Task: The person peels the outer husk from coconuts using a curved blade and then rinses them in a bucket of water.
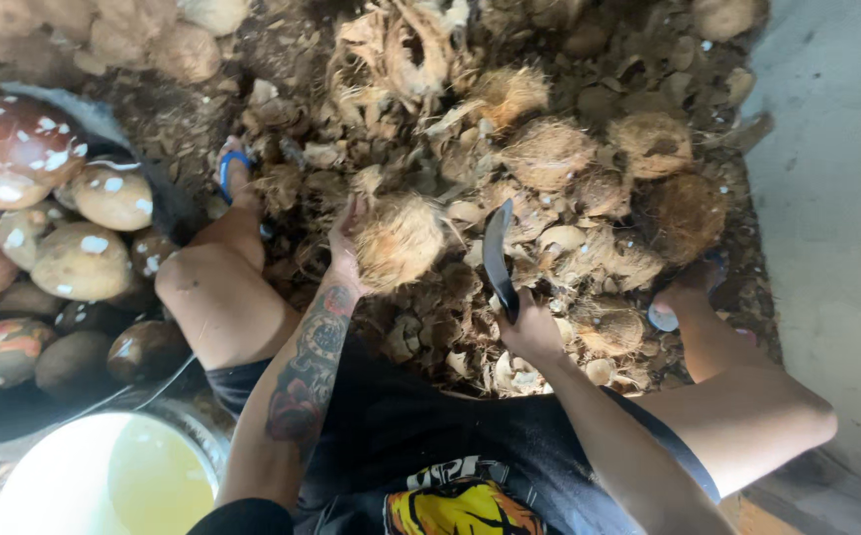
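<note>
Left hand (pixel 344 248) half behind coconut (pixel 398 241); knife (pixel 497 260) handle hidden

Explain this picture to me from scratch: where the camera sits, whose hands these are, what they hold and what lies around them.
There is no machine here. A person wears one camera on the head, so you look straight down at their own arms, knees and feet.

The left hand steadies a fibrous, hairy coconut against the ground. The right hand grips the handle of a dark curved knife, blade pointing away from the body.

The ground ahead is covered with husk scraps and more unpeeled coconuts. At the person's left is a heap of smooth peeled coconuts, brown with white nicks. Below them stands a white bucket of pale liquid.
</note>
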